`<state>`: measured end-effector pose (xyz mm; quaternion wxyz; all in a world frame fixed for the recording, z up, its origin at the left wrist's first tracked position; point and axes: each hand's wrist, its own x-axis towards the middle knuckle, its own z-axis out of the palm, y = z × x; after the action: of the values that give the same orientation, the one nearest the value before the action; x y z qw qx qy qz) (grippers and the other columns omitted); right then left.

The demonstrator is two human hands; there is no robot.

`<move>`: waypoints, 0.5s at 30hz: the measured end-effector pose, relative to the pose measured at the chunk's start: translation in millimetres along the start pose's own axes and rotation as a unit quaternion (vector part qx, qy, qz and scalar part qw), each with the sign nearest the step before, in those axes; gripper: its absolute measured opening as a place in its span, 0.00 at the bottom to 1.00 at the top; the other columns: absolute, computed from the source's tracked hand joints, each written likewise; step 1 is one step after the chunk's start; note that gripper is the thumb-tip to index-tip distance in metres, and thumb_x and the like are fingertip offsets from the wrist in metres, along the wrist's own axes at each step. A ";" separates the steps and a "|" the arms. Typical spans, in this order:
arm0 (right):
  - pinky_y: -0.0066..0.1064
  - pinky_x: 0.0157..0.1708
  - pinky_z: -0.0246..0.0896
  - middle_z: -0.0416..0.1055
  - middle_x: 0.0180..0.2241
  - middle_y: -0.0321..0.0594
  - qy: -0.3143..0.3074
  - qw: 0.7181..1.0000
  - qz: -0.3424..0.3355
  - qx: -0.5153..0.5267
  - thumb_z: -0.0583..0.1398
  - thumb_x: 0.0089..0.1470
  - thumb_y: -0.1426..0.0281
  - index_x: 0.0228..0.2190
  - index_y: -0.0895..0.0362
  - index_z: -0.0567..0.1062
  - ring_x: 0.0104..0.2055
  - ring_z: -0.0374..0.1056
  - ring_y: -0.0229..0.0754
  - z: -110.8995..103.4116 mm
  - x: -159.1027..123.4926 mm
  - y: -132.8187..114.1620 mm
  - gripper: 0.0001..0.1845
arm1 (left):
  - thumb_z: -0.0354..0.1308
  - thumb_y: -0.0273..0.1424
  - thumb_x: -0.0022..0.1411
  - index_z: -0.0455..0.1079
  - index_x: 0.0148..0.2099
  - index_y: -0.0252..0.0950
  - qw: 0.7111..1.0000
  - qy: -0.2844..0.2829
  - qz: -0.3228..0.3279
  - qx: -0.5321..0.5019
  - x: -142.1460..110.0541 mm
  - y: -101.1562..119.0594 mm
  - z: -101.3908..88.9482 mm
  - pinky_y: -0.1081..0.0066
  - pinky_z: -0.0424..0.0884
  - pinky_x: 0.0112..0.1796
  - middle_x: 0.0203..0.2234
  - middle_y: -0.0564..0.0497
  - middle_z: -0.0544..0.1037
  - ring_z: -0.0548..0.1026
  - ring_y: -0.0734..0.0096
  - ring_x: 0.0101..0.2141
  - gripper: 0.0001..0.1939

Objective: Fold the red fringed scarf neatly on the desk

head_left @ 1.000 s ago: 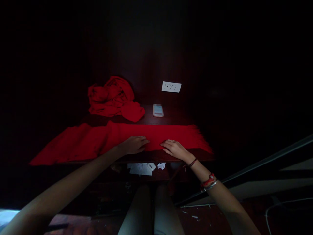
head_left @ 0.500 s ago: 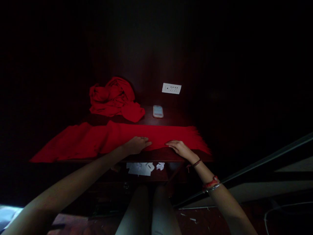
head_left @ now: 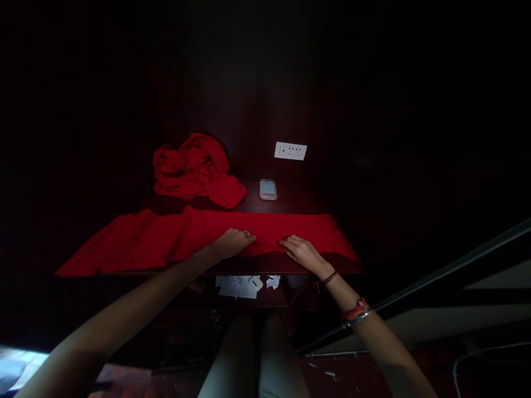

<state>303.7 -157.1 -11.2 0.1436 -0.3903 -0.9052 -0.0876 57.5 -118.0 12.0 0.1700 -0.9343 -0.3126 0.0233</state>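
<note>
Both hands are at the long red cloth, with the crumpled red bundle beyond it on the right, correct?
Wrong side: the head view shows the crumpled red bundle on the left, beyond the long red cloth. The left hand and right hand are at it.

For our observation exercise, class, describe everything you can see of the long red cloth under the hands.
The red cloth is a plain, matte, woven-looking strip lying lengthwise along the dark desk, near its front edge. Its left part is rumpled and widens towards a pointed corner; the right part lies smoother, ending in a ragged, fringe-like edge. The left hand and right hand appear to touch its near side.
</note>
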 end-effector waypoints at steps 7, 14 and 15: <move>0.32 0.37 0.59 0.66 0.33 0.44 0.015 0.995 0.057 -0.079 0.49 0.53 0.75 0.39 0.59 0.67 0.36 0.61 0.41 0.7 -12.9 13.5 0.12 | 0.43 0.19 0.58 0.58 0.48 0.35 0.999 0.017 0.020 0.025 -8.0 1.9 4.5 0.73 0.63 0.24 0.31 0.48 0.73 0.72 0.68 0.30 0.16; 0.30 0.36 0.59 0.68 0.32 0.43 -0.030 0.992 0.030 -0.116 0.48 0.54 0.76 0.39 0.59 0.67 0.34 0.63 0.39 -7.4 -30.2 36.3 0.12 | 0.44 0.21 0.59 0.51 0.54 0.48 0.997 0.016 0.072 0.008 -12.3 -2.1 12.1 0.75 0.64 0.30 0.44 0.48 0.67 0.69 0.69 0.39 0.24; 0.30 0.36 0.59 0.68 0.33 0.43 -0.035 0.993 0.023 -0.115 0.48 0.53 0.76 0.40 0.59 0.67 0.35 0.63 0.39 -9.0 -32.7 38.8 0.13 | 0.44 0.22 0.59 0.52 0.54 0.49 0.997 0.016 0.079 0.003 -13.2 -2.4 13.2 0.75 0.64 0.30 0.45 0.49 0.66 0.69 0.69 0.39 0.23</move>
<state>355.3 -155.5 -11.6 0.0682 -0.4274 -0.8845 -0.1741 43.5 -120.0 -0.5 0.1751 -0.9558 -0.2351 0.0229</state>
